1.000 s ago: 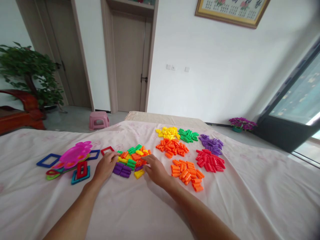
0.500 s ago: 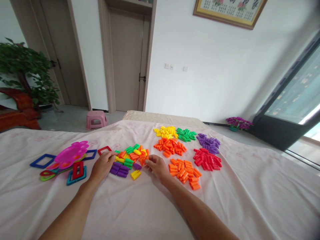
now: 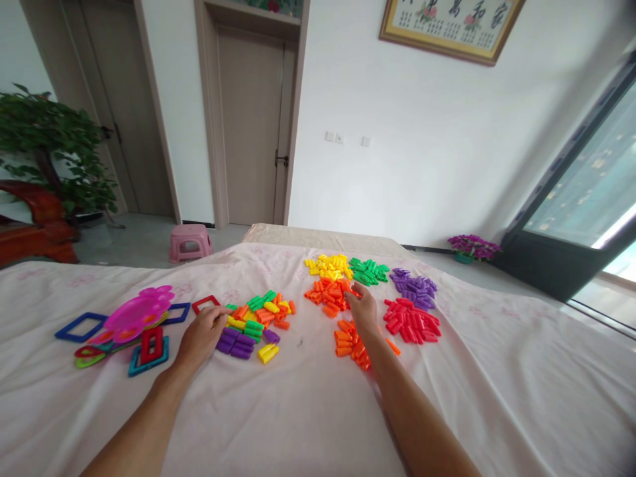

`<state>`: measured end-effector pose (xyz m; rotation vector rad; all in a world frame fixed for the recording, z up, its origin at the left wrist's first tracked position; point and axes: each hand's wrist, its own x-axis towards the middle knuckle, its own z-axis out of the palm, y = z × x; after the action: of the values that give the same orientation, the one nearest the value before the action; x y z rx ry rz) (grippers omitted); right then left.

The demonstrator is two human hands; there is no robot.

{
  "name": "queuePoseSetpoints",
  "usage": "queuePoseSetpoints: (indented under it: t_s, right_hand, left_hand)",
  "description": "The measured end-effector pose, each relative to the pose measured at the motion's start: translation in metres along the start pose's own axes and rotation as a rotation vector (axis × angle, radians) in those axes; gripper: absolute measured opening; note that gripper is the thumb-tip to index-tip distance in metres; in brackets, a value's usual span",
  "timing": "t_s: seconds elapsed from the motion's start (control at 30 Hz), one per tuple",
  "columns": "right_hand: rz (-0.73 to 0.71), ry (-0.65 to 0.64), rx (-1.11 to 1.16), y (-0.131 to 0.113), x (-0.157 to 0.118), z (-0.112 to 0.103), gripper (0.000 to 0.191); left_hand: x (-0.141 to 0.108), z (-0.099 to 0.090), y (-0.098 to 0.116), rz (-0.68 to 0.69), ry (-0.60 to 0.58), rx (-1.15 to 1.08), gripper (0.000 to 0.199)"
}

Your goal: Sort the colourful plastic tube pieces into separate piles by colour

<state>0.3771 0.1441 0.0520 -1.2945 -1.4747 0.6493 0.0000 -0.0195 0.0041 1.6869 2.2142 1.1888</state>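
"My left hand (image 3: 206,329) curls at the edge of the mixed-colour heap of plastic tubes (image 3: 253,327), at eleven o'clock; my right hand (image 3: 362,306) is by the orange plastic tubes (image 3: 324,292) at twelve. I can't tell whether either grips anything."
"The risk?"
"My right forearm (image 3: 405,384) crosses the nearer orange pile (image 3: 344,346); brushing low, it could scatter it."
"Around you?"
"Wrinkled pale floral cloth (image 3: 298,417); pink plastic stool (image 3: 190,233) at eleven, purple potted flowers (image 3: 472,246) at one."

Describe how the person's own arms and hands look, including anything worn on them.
The left forearm and right forearm are bare, with no sleeve in view on either, and both narrow toward the wrist. The left hand and right hand are ungloved. No watch or bracelet shows. Rings or small markings on the fingers are too fine to make out.
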Motion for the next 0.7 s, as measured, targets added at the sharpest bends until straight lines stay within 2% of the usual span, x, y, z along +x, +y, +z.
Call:
queuePoseSetpoints:
  t_s: [0.07,0.13,0.27,0.4,0.57,0.7]
  right_hand:
    - [-0.008,0.064,-0.021,0.003,-0.003,0.005,0.052]
    - [-0.069,0.041,-0.034,-0.001,-0.014,0.016,0.045]
    - [-0.228,-0.201,-0.082,-0.022,-0.047,0.044,0.032]
    - [-0.275,-0.419,-0.213,-0.046,-0.07,0.066,0.03]
    - [-0.231,-0.457,-0.411,-0.061,-0.077,0.087,0.028]
    - [-0.189,-0.457,-0.448,-0.055,-0.079,0.098,0.021]
  left_hand:
    - [0.001,0.001,-0.002,0.001,-0.005,-0.005,0.037]
    - [0.001,0.002,-0.003,-0.005,-0.009,-0.005,0.037]
    - [0.001,0.002,-0.002,-0.009,-0.005,-0.001,0.037]
    - [0.0,0.0,0.001,-0.005,0.016,0.001,0.037]
    - [0.0,0.0,0.001,-0.013,0.018,0.008,0.037]
    - [0.001,0.001,0.0,-0.01,0.012,-0.005,0.037]
